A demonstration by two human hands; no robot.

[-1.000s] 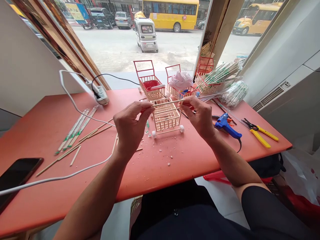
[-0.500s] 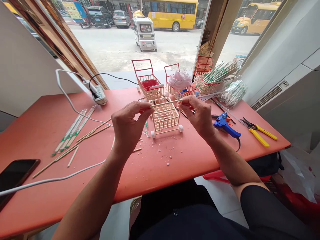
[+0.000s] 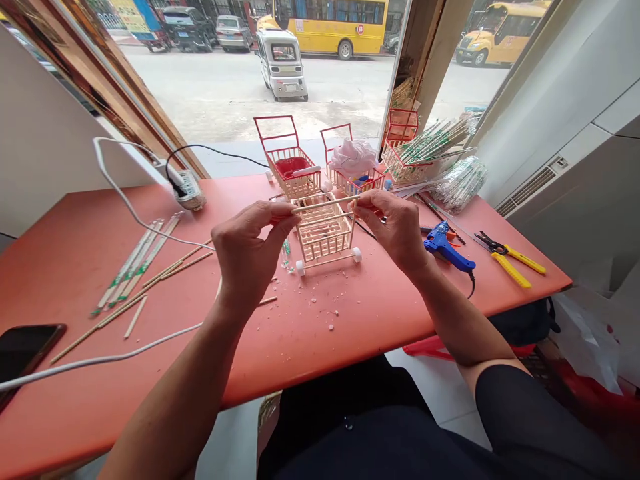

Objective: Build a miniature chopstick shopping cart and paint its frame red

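A thin wooden stick (image 3: 326, 203) spans the gap between my two hands. My left hand (image 3: 249, 241) pinches its left end between thumb and fingers, and my right hand (image 3: 393, 225) does the same at the right end. Just below stands a small cart of pale wooden sticks (image 3: 327, 251), with slatted sides and white wheels (image 3: 357, 255) at its near corners. Whether the stick touches the cart's uprights I cannot tell.
Behind stand two small carts with red handles, one with a red lining (image 3: 293, 167), one holding white cloth (image 3: 353, 157). A blue glue gun (image 3: 447, 248) and yellow-handled pliers (image 3: 510, 261) lie right. Left are loose sticks (image 3: 125, 310), a white cable (image 3: 145, 340) and a phone (image 3: 27, 353).
The whole view has shifted slightly, so things appear a little further left. Both hands keep their pinch on the stick above the cart, with hardly any movement relative to it.
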